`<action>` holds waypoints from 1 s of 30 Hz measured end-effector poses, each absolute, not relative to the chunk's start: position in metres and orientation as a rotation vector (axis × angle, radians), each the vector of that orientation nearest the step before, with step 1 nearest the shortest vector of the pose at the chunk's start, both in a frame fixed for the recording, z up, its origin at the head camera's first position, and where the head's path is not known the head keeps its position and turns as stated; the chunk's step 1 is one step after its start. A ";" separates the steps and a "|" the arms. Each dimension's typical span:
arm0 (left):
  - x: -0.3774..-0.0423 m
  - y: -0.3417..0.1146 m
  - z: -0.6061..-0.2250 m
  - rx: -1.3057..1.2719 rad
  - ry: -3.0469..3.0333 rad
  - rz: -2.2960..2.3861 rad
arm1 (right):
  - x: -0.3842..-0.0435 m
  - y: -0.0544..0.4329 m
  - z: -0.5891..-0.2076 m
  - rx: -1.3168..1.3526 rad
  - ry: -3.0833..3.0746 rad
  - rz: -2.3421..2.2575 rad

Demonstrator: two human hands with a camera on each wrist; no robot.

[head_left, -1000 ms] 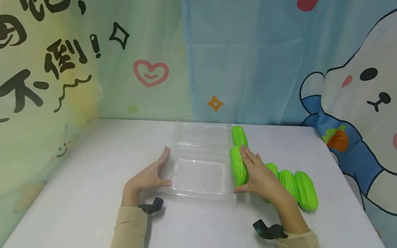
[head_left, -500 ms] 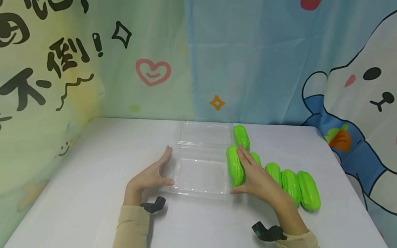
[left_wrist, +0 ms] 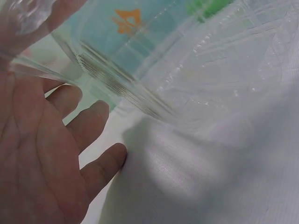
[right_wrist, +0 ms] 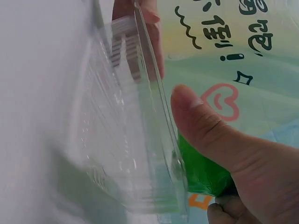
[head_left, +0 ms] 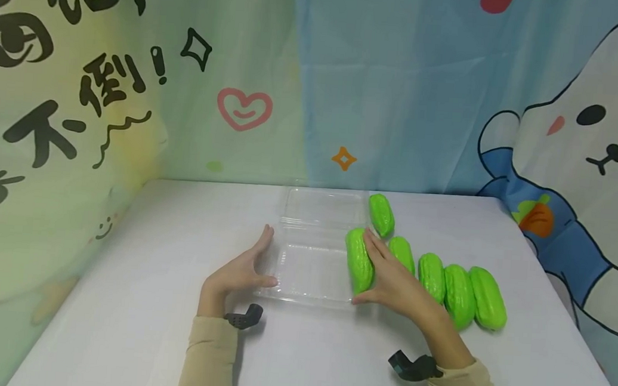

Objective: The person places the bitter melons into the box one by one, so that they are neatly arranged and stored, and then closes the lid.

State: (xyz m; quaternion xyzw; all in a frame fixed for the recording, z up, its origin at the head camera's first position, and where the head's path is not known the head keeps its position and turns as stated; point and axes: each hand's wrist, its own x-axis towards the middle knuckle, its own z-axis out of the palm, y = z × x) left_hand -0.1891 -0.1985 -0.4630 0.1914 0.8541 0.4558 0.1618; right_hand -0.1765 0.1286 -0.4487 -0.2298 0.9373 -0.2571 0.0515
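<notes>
A clear plastic clamshell box (head_left: 314, 277) lies open on the table, its lid (head_left: 324, 208) folded back toward the curtain. My left hand (head_left: 243, 270) is at the box's left side, thumb at the near left corner, fingers spread and pointing away; the left wrist view shows them loosely extended. My right hand (head_left: 391, 276) holds a glossy green oblong piece (head_left: 358, 261), lumpy like a small bitter melon, overlapping the box's right edge in the head view. In the right wrist view its thumb (right_wrist: 205, 126) lies along the green piece (right_wrist: 201, 168), close to the box rim (right_wrist: 161, 102).
More green pieces lie to the right: one (head_left: 381, 215) beside the lid, one (head_left: 403, 254) behind my right hand, and a slanting row (head_left: 459, 296) farther right. A printed curtain (head_left: 391, 91) hangs behind the white table (head_left: 134, 300).
My right hand has moved left with the green piece, from beside the box to over its right edge. Another green piece now shows behind it. The left hand stays at the box.
</notes>
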 end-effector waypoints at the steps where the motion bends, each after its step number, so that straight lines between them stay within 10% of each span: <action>1: -0.189 -0.198 -0.463 0.547 2.436 1.298 | -0.177 0.127 -0.450 -0.698 2.851 -0.781; 30: -0.197 -0.202 -0.478 0.511 2.443 1.315 | -0.195 0.046 -0.470 -0.658 2.679 -1.042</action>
